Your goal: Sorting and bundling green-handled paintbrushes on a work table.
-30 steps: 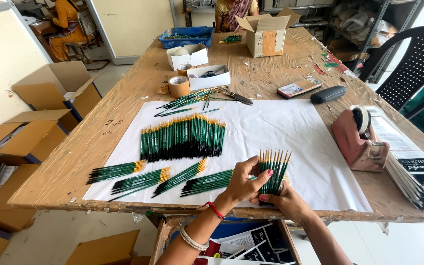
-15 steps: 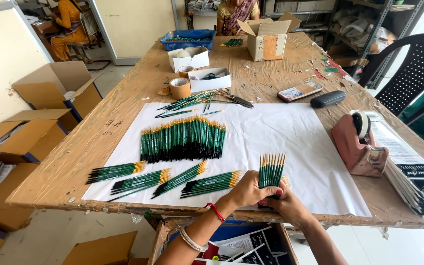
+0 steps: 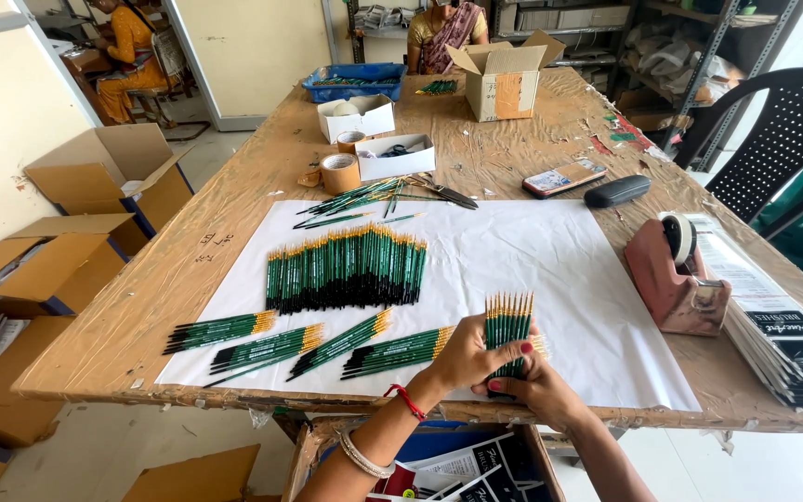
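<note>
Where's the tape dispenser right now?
In the head view, the pinkish tape dispenser sits at the table's right side, between the white paper sheet and a stack of dark booklets.

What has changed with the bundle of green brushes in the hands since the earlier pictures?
Both hands, left hand and right hand, drew the fanned bundle of green-handled paintbrushes together into a tighter, upright bunch. The long row of green brushes and the pink tape dispenser stayed in place.

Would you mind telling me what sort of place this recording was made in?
Probably a small packing workshop for paintbrushes. Both hands hold a bundle of green brushes over a paper-covered worktable, beside sorted brush bundles, a tape dispenser and open cardboard cartons.
</note>
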